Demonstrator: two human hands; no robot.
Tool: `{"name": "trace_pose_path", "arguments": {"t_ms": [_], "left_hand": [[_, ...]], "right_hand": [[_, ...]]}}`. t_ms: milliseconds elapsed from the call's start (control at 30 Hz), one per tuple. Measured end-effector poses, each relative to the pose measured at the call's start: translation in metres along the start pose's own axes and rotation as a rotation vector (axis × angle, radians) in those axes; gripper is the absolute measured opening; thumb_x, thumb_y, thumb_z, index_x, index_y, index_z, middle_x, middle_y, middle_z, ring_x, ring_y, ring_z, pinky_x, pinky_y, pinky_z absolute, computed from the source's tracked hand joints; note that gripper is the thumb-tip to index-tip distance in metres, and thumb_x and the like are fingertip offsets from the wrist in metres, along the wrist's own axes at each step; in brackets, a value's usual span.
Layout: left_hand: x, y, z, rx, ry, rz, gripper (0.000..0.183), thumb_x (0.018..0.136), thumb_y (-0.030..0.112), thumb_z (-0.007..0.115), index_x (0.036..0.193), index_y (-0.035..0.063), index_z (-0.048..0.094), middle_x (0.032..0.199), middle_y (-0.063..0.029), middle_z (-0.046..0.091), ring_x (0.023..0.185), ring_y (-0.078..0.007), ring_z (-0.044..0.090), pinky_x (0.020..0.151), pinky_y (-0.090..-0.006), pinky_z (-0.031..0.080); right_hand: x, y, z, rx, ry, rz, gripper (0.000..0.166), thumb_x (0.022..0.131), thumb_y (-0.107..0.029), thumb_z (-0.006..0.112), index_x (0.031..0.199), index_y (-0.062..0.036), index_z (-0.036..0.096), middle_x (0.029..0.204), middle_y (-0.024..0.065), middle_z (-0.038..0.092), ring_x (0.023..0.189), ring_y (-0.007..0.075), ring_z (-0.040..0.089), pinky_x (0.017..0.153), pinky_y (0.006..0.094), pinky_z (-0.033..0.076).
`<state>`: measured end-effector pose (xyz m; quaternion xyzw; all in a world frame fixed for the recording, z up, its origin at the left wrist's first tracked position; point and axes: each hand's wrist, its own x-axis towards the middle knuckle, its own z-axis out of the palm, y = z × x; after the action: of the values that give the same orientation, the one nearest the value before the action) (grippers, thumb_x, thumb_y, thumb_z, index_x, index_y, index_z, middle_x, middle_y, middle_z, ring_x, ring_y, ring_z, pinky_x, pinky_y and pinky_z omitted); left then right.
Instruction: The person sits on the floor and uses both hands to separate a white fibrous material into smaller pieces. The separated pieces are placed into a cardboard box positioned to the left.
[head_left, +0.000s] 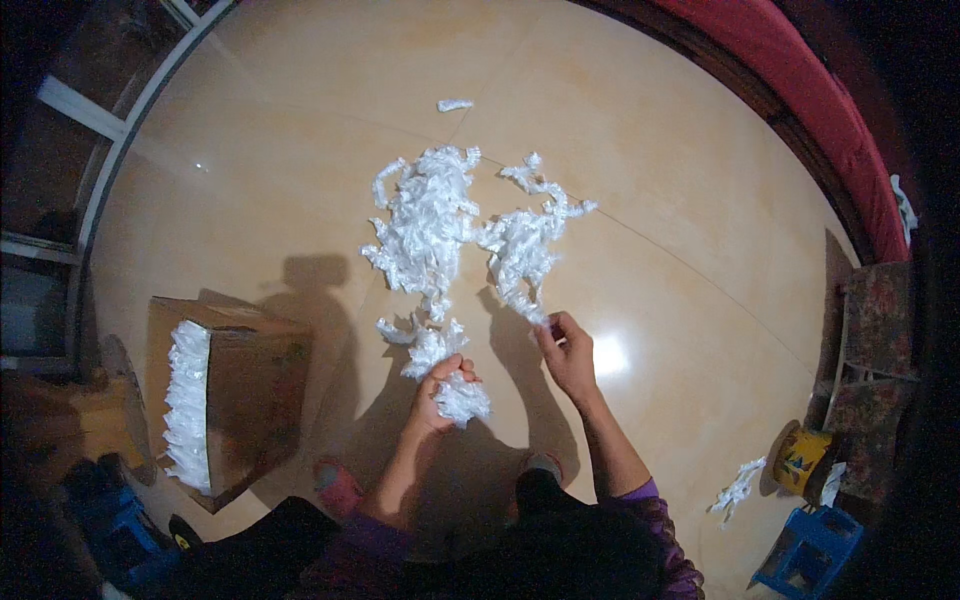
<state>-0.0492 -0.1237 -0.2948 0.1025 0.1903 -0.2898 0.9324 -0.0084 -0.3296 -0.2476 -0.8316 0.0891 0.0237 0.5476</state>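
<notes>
My left hand (431, 397) grips a bunch of shiny white crinkled strips (461, 400), which sticks out on both sides of the fist. With thumb and fingers, my right hand (568, 352) pinches the near end of a tangled white strand (529, 251) that stretches away over the tiled floor. Left of that strand lies a larger heap of the same white strips (431, 214), seemingly plastic film. One short white piece (454, 106) rests apart, beyond the heap.
A cardboard box (255, 397) at left has white strips lined along its edge. Blue plastic stools (808, 551) stand in the lower corners. A yellow container (802, 459) and loose white scraps (739, 489) are at right. Red cloth (817, 97) borders the upper right.
</notes>
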Motion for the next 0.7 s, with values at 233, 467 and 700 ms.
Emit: {"name": "trace_pose_path", "arguments": {"t_ms": [233,467,700], "left_hand": [[0.002,-0.015,0.035,0.223,0.143,-0.072,0.030,0.075,0.024,0.055,0.096,0.0020,0.053,0.088,-0.0054,0.057,0.074,-0.0156,0.056,0.064,-0.0295,0.046],[-0.005,-0.007,0.029,0.287,0.164,0.029,0.021,0.075,0.021,0.057,0.086,0.0034,0.055,0.080,-0.0051,0.057,0.073,-0.0167,0.056,0.062,-0.0292,0.046],[-0.002,-0.012,0.032,0.247,0.117,0.001,0.016,0.073,0.017,0.059,0.081,0.0052,0.052,0.072,-0.0029,0.052,0.077,-0.0157,0.053,0.067,-0.0322,0.045]], "right_hand": [[-0.045,-0.029,0.012,0.103,-0.282,-0.025,0.008,0.078,-0.008,0.054,0.082,-0.0016,0.055,0.068,0.0000,0.053,0.060,0.0052,0.047,0.053,0.0201,0.039],[-0.010,-0.017,0.003,0.078,-0.280,-0.002,0.015,0.075,-0.016,0.057,0.077,-0.0009,0.058,0.069,0.0114,0.058,0.058,0.0203,0.056,0.056,0.0279,0.044],[0.053,0.036,0.010,-0.555,0.144,-0.056,0.024,0.074,-0.023,0.057,0.080,0.0004,0.056,0.072,0.0135,0.056,0.063,0.0259,0.055,0.058,0.0336,0.044]]}}
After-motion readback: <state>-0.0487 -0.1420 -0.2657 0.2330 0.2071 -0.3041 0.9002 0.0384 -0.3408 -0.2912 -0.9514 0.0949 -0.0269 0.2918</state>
